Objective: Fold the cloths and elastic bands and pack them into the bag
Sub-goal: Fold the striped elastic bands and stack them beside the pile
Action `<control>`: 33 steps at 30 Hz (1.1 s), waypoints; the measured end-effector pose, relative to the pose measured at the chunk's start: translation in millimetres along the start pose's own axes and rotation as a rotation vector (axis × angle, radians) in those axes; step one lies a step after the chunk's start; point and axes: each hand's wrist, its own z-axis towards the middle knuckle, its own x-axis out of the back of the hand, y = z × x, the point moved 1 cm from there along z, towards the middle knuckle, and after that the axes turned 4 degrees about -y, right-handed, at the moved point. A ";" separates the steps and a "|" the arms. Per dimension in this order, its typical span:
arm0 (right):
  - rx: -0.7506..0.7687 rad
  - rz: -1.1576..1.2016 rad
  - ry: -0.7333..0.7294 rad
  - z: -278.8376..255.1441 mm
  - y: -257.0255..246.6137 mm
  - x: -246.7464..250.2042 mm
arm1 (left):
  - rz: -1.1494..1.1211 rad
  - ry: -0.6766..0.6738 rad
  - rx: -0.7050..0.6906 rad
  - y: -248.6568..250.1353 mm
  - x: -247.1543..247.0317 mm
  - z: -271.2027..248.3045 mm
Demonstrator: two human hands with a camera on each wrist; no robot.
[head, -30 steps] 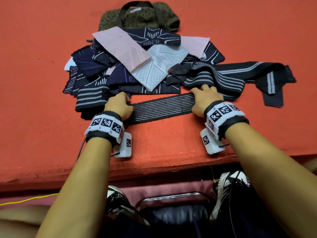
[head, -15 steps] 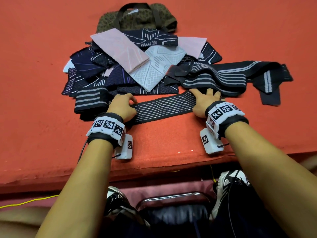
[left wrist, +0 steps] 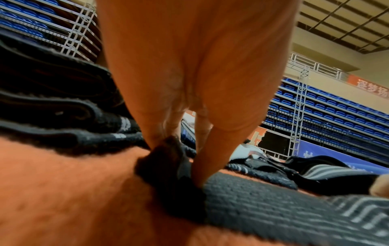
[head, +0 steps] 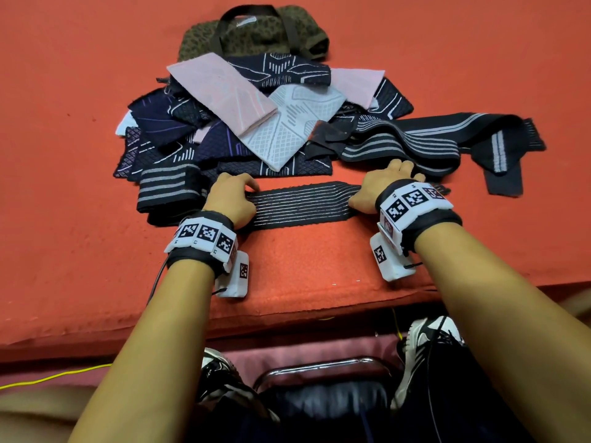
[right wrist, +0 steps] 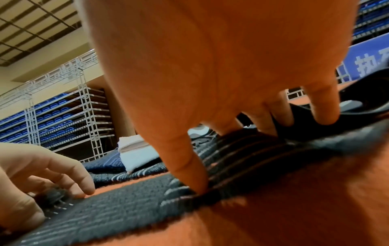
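Note:
A black elastic band with thin grey stripes (head: 303, 204) lies flat across the orange table (head: 80, 187), close to its near edge. My left hand (head: 246, 191) pinches the band's left end between thumb and fingers; the left wrist view shows that end bunched (left wrist: 168, 166) under the thumb. My right hand (head: 393, 174) presses the right end down with straight, spread fingers (right wrist: 324, 108), thumb tip on the band's near edge (right wrist: 126, 208). The olive patterned bag (head: 256, 36) with dark handles lies at the far side, behind the pile of cloths (head: 243, 123).
The pile holds pink (head: 224, 94), white (head: 287, 135) and navy patterned cloths. A long black striped band (head: 431, 145) sprawls to the right, and a folded one (head: 169, 190) sits left of my left hand. The table's near edge (head: 287, 302) is just behind my wrists.
My right hand's fingers have gone from curled to spread flat on the band's right end. The left hand keeps its pinch on the left end; the band stays stretched between them.

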 end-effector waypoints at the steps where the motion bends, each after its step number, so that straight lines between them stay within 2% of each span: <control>1: -0.008 0.020 -0.018 -0.7 -4.0 0.8 | 0.001 0.007 0.005 0.0 0.3 -0.8; 4: -0.023 0.054 0.007 3.2 -4.1 4.1 | -0.001 0.010 0.040 0.1 0.7 -1.9; 5: 0.032 0.078 0.040 7.2 -4.4 3.5 | -0.004 0.009 0.046 0.3 1.2 -1.9; 8: 0.354 0.167 -0.018 0.5 0.7 10.2 | 0.000 0.004 0.051 1.1 2.1 -1.0; 15: 0.672 0.159 0.092 -19.4 -10.4 10.0 | 0.000 0.010 0.059 0.8 0.1 3.2; 17: 0.723 0.146 0.118 -27.1 -16.7 8.3 | -0.010 0.013 0.083 -0.6 0.5 3.7; 22: 0.729 0.077 0.194 -38.4 -25.4 5.7 | -0.013 0.039 0.128 -6.4 4.1 4.8; 24: 0.769 0.103 0.157 -39.2 -28.1 6.0 | -0.002 0.068 0.137 -7.2 9.2 4.4; 29: 0.860 0.237 -0.049 -43.2 -35.4 -1.0 | -0.053 0.140 0.176 -5.0 25.7 2.2; 33: 0.920 0.373 -0.118 -44.7 -40.3 -5.6 | -0.234 0.097 0.019 18.3 30.6 -1.1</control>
